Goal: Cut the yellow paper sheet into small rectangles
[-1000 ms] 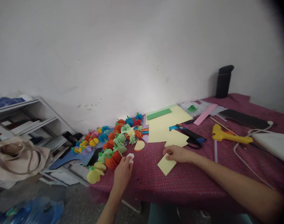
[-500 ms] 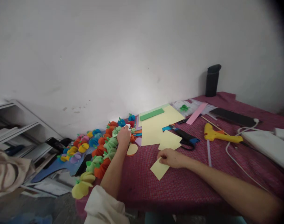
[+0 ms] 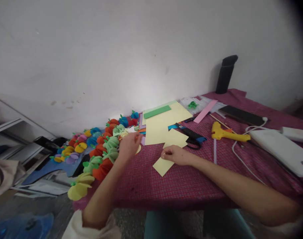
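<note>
My left hand (image 3: 128,146) is at the right edge of the rows of felt pumpkins, its fingers loosely apart and nothing seen in them. It partly covers a round pale yellow disc (image 3: 138,149). Just beyond its fingers lies a crumpled white scrap (image 3: 132,129). My right hand (image 3: 175,155) is pinched together above a small pale yellow paper square (image 3: 162,167), which lies on the checked cloth. What its fingertips hold, if anything, is too small to make out. Behind that hand are more pale yellow pieces (image 3: 175,137).
Green and orange felt pumpkins (image 3: 111,142) line the left side. Further back are a large yellow sheet (image 3: 157,129) and a green strip (image 3: 157,112). Scissors (image 3: 191,134), a yellow glue gun (image 3: 226,133), a white box (image 3: 278,149) and a black bottle (image 3: 225,74) stand or lie to the right.
My left hand has drawn back from the white scrap, and its fingers have loosened. My right hand stays at the paper square with its fingers more curled. The whole view has shifted slightly.
</note>
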The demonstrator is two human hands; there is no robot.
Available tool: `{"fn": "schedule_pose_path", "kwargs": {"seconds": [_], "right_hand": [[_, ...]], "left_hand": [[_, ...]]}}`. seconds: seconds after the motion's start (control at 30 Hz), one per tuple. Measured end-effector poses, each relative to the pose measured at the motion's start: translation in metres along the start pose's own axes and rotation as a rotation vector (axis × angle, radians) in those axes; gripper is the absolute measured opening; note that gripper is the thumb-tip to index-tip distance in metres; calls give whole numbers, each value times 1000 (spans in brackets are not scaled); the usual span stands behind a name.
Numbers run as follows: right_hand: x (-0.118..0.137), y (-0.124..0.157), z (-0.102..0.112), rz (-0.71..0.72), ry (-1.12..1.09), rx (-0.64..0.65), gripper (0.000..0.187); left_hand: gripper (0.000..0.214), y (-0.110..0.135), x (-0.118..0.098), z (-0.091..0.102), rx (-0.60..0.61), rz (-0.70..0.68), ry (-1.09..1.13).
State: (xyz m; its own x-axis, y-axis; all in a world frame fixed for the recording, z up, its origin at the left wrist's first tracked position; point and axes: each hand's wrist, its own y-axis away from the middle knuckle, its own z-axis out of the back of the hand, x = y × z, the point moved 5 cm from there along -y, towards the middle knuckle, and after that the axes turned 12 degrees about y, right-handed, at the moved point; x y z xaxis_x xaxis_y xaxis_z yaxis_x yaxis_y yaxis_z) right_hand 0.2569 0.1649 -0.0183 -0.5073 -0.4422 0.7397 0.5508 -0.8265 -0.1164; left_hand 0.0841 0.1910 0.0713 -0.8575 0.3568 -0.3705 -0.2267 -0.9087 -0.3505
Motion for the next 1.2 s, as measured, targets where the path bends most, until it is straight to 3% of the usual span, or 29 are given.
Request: {"fn": "schedule_pose_path", "kwargs": {"seconds": [0.1,0.13,0.27,0.4,0.67,0.77,0.87,1.03,1.2], "right_hand": [[5,0,1,6,-68,11,27],[7,0,-1,6,-89,18,27],[10,1,-12,-6,-155,71,27],[11,2,-21,-44,-119,124,25],[24,-6,-8,-147,-129,120,27],[31,-13,-8,-135,-124,85,29],[43,-23,-18,-73,-130,128,30],[61,-37,-36,-9,-172,175,25],[64,-29,-61,-70,-261,388,18]], "left_hand": [[39,45,-29,-31,321,-17,485],[38,57,-34,-39,353,-14,530],[36,81,-29,-58,319,45,590],[32,93,-15,-63,285,97,633],[26,120,4,-47,245,275,851],[24,122,12,-30,113,334,846],[22,124,22,-17,-49,406,913],[25,128,33,-21,67,448,1045],[26,134,53,-12,-76,503,1049]]}}
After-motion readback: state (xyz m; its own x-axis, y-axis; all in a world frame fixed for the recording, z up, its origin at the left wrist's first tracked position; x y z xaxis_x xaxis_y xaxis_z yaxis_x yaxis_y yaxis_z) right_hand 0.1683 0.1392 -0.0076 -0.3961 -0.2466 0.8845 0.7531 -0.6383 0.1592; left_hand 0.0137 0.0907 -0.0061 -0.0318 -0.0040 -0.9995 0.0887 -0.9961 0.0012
